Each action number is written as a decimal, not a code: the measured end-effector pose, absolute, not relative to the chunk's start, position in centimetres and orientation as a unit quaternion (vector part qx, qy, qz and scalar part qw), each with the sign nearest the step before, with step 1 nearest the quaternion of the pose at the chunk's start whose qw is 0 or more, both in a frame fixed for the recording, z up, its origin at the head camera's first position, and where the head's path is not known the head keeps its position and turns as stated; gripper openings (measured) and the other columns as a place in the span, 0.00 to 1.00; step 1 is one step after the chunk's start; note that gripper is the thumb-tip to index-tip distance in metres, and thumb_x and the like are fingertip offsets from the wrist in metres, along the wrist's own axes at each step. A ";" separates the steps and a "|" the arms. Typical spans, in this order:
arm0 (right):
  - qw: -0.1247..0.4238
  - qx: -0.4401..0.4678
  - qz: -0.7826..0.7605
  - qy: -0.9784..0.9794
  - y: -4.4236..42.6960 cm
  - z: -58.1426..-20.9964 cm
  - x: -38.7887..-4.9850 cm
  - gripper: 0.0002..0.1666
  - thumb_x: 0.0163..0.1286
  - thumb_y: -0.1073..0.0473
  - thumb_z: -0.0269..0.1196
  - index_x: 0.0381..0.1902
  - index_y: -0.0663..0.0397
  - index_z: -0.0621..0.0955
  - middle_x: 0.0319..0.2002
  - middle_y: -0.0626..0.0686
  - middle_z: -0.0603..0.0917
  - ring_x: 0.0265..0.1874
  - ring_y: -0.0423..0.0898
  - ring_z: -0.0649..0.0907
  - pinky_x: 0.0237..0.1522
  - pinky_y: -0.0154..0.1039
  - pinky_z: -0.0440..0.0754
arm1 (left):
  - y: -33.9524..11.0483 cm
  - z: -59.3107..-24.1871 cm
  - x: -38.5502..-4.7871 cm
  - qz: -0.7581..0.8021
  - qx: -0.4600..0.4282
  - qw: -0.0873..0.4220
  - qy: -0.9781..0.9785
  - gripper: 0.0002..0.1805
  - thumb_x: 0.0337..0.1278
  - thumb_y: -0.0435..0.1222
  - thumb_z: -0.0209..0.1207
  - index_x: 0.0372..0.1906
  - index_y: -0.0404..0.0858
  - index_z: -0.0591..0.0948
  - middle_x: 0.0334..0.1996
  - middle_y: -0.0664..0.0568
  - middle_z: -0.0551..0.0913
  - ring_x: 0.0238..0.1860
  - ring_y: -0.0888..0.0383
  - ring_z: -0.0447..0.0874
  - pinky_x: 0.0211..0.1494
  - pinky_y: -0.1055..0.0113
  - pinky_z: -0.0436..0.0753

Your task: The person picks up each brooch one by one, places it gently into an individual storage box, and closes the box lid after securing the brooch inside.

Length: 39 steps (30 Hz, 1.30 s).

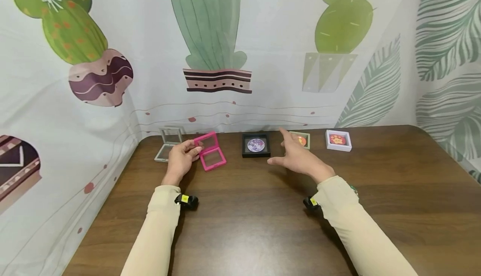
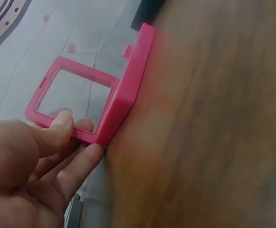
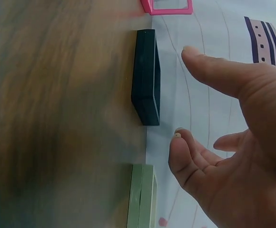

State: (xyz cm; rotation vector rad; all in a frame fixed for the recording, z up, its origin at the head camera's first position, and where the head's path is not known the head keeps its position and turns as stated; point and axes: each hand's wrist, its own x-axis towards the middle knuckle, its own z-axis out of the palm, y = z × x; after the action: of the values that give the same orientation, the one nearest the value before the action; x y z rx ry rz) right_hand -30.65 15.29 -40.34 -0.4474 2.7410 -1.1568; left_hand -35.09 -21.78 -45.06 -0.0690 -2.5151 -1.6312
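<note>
My left hand (image 1: pixel 181 158) pinches the upright lid of a pink hinged display case (image 1: pixel 213 159) between thumb and fingers. The case stands unfolded, its clear windows showing nothing inside. In the left wrist view the thumb lies against the lid's window (image 2: pixel 76 92). My right hand (image 1: pixel 300 155) hovers with thumb and fingers spread, holding nothing. It is nearest to a black case (image 1: pixel 246 153) with a round purple patterned disc (image 1: pixel 256 145) and a green case (image 1: pixel 307 141) with a red and yellow disc, which it partly hides. The right wrist view shows the hand apart from the black case (image 3: pixel 145 76).
At the far left stands an unfolded grey case (image 1: pixel 171 131), partly behind my left hand. A white case (image 1: pixel 338 146) with a red disc sits to the right. The cases line the back edge of the brown wooden table (image 1: pixel 240 217), against a cactus-print cloth (image 1: pixel 278 88).
</note>
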 end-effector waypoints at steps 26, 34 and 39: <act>0.024 -0.152 -0.319 0.935 19.6 -40.4 -27.1 0.58 0.69 0.51 0.76 0.81 0.69 0.56 0.64 0.74 0.67 0.62 0.68 0.77 0.65 0.66 0.74 | -20.5 -45.1 -32.7 -0.577 -0.030 0.041 -0.815 0.12 0.74 0.27 0.62 0.55 0.25 0.85 0.52 0.33 0.88 0.56 0.41 0.87 0.53 0.66 0.86; 0.025 -0.148 -0.281 0.948 21.6 -40.0 -26.4 0.52 0.67 0.50 0.77 0.75 0.75 0.64 0.63 0.74 0.70 0.63 0.68 0.71 0.65 0.67 0.72 | -20.1 -45.2 -32.1 -0.566 -0.033 0.049 -0.822 0.11 0.73 0.26 0.63 0.54 0.26 0.86 0.50 0.34 0.88 0.54 0.42 0.88 0.52 0.66 0.87; 0.036 -0.138 -0.269 0.953 22.8 -39.8 -26.0 0.49 0.64 0.51 0.79 0.69 0.76 0.69 0.62 0.76 0.71 0.64 0.71 0.69 0.65 0.69 0.70 | -20.1 -45.4 -32.0 -0.568 -0.033 0.046 -0.821 0.12 0.73 0.27 0.63 0.55 0.26 0.86 0.51 0.34 0.88 0.54 0.42 0.89 0.52 0.67 0.87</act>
State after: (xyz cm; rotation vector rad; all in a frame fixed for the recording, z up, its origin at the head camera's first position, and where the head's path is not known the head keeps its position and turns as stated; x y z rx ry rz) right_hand -26.04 22.85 -39.82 -0.4234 2.9251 -0.8254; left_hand -32.00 -20.09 -45.43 -0.0995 -2.5073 -1.7348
